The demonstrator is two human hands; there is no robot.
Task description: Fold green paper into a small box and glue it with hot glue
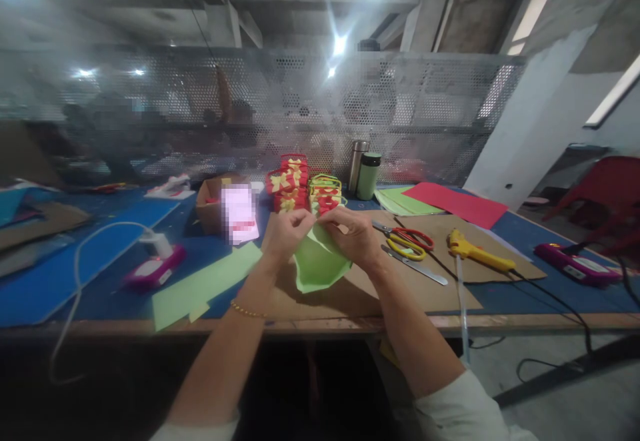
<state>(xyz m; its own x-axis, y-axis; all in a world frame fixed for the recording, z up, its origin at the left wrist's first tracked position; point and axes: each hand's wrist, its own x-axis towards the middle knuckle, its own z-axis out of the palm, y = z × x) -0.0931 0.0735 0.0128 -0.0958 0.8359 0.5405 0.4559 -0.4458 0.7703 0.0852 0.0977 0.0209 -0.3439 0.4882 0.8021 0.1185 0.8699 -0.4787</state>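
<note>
A light-green paper piece (323, 264), curved and folded, hangs between my two hands above a brown cardboard sheet (295, 304). My left hand (289, 231) pinches its upper left edge, thumb and fingers pressed together. At the upper right edge, my right hand (353, 231) grips the same paper with bent fingers. The two hands nearly meet at the top of the piece. Just beyond them stand red paper baskets with yellow bows (291, 181) and green ones with red bows (326, 194); my hands partly cover these.
Right of my hands lie red- and yellow-handled scissors (410, 241), a metal blade (417, 267) and a yellow glue gun (480, 254) with its cord. Purple power strips (155, 269) flank the work area. Bottles (369, 177), a cardboard box (207, 204) and a pale-green strip (210, 281) are around.
</note>
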